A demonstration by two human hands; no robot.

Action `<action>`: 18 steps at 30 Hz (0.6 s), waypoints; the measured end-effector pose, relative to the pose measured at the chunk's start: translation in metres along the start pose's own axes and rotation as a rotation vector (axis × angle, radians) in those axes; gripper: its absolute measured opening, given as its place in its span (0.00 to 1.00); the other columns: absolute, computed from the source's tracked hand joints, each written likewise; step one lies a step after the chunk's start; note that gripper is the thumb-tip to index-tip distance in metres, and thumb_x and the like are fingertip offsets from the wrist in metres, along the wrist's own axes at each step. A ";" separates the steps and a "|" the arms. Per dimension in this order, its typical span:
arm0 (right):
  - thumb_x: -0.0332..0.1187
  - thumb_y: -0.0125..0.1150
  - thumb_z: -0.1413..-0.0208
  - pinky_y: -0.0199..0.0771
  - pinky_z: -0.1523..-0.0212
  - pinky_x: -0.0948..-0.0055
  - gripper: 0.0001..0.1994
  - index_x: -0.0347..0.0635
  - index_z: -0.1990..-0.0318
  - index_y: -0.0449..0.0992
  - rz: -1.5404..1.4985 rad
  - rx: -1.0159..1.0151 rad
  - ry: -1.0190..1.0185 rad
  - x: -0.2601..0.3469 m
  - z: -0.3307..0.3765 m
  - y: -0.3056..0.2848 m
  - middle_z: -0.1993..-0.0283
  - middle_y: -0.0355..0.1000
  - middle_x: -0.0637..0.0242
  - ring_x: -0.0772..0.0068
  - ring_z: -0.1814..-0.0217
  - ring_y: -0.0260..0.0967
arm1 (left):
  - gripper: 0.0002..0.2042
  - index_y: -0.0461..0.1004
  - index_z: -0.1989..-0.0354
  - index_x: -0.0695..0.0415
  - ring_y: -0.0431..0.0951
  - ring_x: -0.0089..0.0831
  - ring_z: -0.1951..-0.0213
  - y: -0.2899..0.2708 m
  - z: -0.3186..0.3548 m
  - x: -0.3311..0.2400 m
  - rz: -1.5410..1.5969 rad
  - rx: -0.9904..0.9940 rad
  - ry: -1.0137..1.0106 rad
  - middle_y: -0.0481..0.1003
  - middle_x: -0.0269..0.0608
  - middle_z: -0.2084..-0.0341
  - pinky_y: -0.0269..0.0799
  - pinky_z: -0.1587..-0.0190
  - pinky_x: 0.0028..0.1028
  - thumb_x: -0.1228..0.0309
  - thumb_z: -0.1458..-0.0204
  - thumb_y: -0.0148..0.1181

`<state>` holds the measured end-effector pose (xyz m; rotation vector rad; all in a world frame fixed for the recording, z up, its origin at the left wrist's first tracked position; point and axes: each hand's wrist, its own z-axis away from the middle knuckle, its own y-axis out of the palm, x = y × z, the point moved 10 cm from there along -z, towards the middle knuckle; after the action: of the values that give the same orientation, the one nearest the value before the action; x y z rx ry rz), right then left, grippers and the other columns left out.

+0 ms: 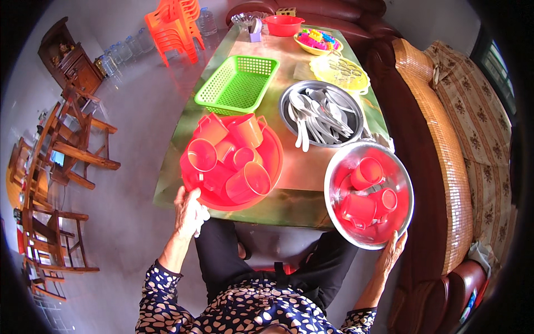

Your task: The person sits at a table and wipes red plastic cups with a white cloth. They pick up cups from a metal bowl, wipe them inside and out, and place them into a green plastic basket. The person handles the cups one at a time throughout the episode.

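Note:
A red basin [276,161] full of red mugs [247,182] sits at the table's near left. My left hand [183,209] is closed around a white cloth [196,218], with its fingers at the basin's lower left rim. On the right, a shiny metal basin [401,170] holds a few red mugs [359,209] and juts past the table's near corner. My right hand [392,250] grips this metal basin by its lower right rim; part of the fingers is hidden beneath it.
Behind the basins stand a green plastic basket [236,92] and a grey bowl [289,114] of spoons [320,117]. Farther back are a yellow tray [340,72], a bowl of colourful toys [317,40] and a red bowl [282,25]. A brown sofa [384,100] lines the right side.

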<state>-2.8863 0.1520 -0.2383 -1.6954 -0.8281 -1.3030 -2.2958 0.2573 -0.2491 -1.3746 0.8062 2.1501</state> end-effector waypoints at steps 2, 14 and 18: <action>0.40 0.47 0.39 0.58 0.43 0.67 0.25 0.34 0.38 0.57 -0.017 0.003 -0.026 0.011 0.003 0.004 0.45 0.64 0.56 0.66 0.46 0.61 | 0.05 0.62 0.68 0.51 0.61 0.22 0.94 -0.004 -0.004 -0.006 -0.021 -0.009 0.033 0.58 0.30 0.95 0.53 0.94 0.21 0.68 0.46 0.53; 0.34 0.48 0.39 0.62 0.45 0.71 0.27 0.37 0.34 0.49 0.022 0.004 -0.035 0.016 0.000 0.015 0.40 0.60 0.57 0.68 0.45 0.62 | 0.06 0.62 0.70 0.50 0.61 0.22 0.95 -0.039 -0.016 -0.034 -0.195 -0.077 0.133 0.57 0.30 0.97 0.49 0.96 0.22 0.66 0.46 0.52; 0.32 0.48 0.39 0.61 0.44 0.71 0.27 0.37 0.35 0.49 0.050 -0.050 -0.030 0.003 0.000 -0.010 0.38 0.57 0.56 0.68 0.43 0.61 | 0.08 0.63 0.71 0.51 0.60 0.21 0.95 -0.025 -0.030 -0.024 -0.142 -0.036 0.134 0.58 0.29 0.95 0.51 0.94 0.22 0.65 0.44 0.53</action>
<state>-2.8942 0.1564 -0.2336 -1.7676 -0.7715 -1.2762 -2.2509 0.2531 -0.2423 -1.5594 0.6996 1.9902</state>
